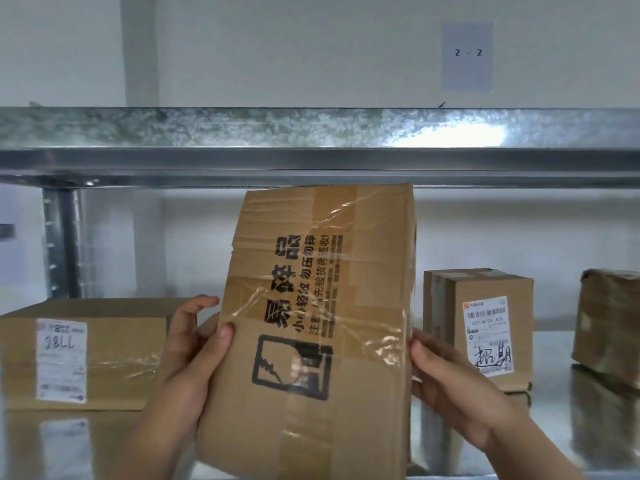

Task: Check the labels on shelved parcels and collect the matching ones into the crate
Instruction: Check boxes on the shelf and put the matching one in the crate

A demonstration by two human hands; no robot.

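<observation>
A tall cardboard parcel point(318, 327) with clear tape, black fragile printing and a broken-glass symbol is held up in front of the shelf, tilted slightly. My left hand point(188, 355) grips its left edge, thumb on the front face and fingers behind. On the opposite edge my right hand point(446, 379) holds it, thumb on the edge. No shipping label shows on the face turned toward me. The crate is not in view.
A flat parcel point(86, 351) with a white label lies on the metal shelf point(554, 427) at left. A small labelled box point(485, 327) stands at right, and a taped parcel point(609, 327) beyond it. The upper shelf beam point(311, 161) crosses above. A "2 - 2" sign point(467, 57) hangs on the wall.
</observation>
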